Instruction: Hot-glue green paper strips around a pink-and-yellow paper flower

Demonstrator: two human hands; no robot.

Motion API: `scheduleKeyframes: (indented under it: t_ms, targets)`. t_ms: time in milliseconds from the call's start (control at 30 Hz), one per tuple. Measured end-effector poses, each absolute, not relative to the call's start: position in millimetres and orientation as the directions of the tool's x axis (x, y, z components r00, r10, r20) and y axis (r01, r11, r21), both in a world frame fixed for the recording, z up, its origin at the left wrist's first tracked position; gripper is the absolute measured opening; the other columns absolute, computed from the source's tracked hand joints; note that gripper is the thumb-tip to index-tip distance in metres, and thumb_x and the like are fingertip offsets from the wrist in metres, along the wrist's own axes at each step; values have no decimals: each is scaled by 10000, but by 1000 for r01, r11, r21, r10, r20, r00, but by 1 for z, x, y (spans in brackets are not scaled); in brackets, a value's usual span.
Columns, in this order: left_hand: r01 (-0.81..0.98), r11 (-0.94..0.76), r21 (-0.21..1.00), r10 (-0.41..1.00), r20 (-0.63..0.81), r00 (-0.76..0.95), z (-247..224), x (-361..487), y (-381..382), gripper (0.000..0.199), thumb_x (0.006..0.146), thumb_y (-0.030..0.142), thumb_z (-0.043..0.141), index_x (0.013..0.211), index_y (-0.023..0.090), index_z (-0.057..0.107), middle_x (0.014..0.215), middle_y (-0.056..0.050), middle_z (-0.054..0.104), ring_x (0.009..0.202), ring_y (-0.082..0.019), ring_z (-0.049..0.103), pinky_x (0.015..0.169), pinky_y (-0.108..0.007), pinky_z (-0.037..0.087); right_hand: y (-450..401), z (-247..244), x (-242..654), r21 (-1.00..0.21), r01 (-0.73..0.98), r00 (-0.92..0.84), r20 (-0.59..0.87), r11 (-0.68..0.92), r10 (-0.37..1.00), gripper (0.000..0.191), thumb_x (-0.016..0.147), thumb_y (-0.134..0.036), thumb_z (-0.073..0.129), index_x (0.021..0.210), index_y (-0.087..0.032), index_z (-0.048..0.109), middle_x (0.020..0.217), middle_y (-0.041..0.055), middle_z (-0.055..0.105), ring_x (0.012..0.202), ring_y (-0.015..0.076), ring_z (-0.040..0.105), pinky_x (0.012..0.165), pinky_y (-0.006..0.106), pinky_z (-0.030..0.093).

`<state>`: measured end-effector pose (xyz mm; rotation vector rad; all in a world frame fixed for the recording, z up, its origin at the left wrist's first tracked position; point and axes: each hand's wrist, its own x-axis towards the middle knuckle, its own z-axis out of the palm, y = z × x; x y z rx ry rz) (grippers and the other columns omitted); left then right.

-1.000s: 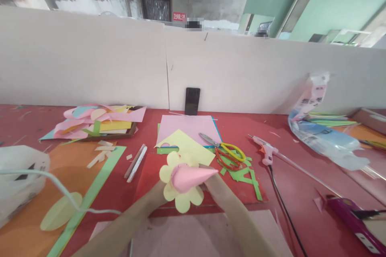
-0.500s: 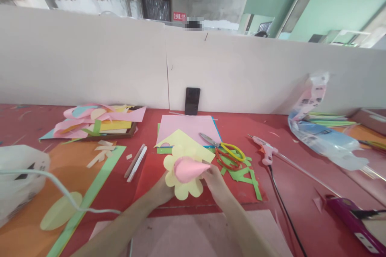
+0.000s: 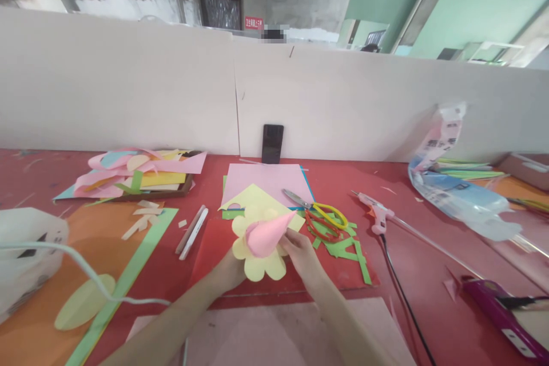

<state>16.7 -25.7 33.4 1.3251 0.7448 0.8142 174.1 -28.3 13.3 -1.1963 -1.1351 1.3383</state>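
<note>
Gripping paper flower with right hand; cannot tell finger hold of left hand, partly behind it; near scissors, green scraps.

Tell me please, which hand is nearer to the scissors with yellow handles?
The right hand. It is at the paper flower's right edge, just in front of the scissors, slightly left of their handles. The left hand is farther away, at the flower's lower left.

Open red tabletop between green scraps and glue gun.
Scissors lie across green scraps; glue gun trails a black cord.
</note>
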Motion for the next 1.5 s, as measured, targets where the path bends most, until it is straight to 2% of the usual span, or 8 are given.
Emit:
scheduleKeyframes:
  t_ms: [133,267,433,500,933,1233,1400,1500]
  targets:
    - [8,-94,996,828,74,556,28,12,-23,288,716,420,610,829,162,671,762,-59,672,774,-198,597,748,-316,471,-27,15,181,-950,-249,-18,-189,-188,982,321,646,-432,646,814,-159,630,672,10,583,624,153,523,540,257,411]
    - [137,-152,979,837,54,545,21,10,-20,249,788,359,536,734,171,691,656,-28,671,677,-157,613,711,-256,469,-28,21,188,-742,-608,-134,-255,-283,958,165,650,-232,642,799,-168,611,601,-20,508,503,76,424,420,180,342]
    - [144,-151,978,849,54,526,22,10,-20,247,808,338,513,812,174,699,635,-19,669,663,-143,616,704,-232,463,-30,26,198,-481,-796,-328,-168,-367,930,148,693,-122,570,833,-169,585,560,-61,353,440,26,282,355,87,275]
    - [141,-143,980,848,48,527,22,10,-20,250,808,340,516,816,170,699,635,-20,669,655,-142,615,697,-232,464,-30,26,200,-420,-818,-374,-131,-393,918,133,716,-107,554,834,-161,578,560,-64,323,437,19,264,351,65,267]
    - [152,-144,978,852,45,522,22,10,-20,224,804,304,518,822,178,701,636,-13,668,664,-139,614,709,-228,463,-31,27,200,-474,-787,-390,-114,-394,914,96,734,-129,545,812,-166,586,556,-65,247,437,33,215,337,66,241]
    - [244,-186,952,882,52,469,26,11,-22,197,803,283,510,815,196,687,713,-7,676,716,-141,615,729,-227,456,-31,25,197,-461,-795,-380,-126,-393,916,117,715,-132,562,826,-157,589,565,-57,304,449,41,236,356,94,269]
    - [324,-265,908,939,167,301,46,17,-25,155,784,294,531,831,220,658,849,-8,649,801,-152,583,741,-237,445,-31,19,193,-575,-762,-298,-97,-298,950,149,712,-199,574,855,-162,594,593,-47,329,469,52,250,385,142,283]
    - [322,-262,910,942,169,290,59,28,-30,157,788,289,515,853,227,644,860,-8,626,786,-150,571,725,-248,449,-29,15,191,-651,-724,-233,-80,-228,969,181,697,-250,582,861,-175,601,589,-44,341,478,62,270,399,174,279]
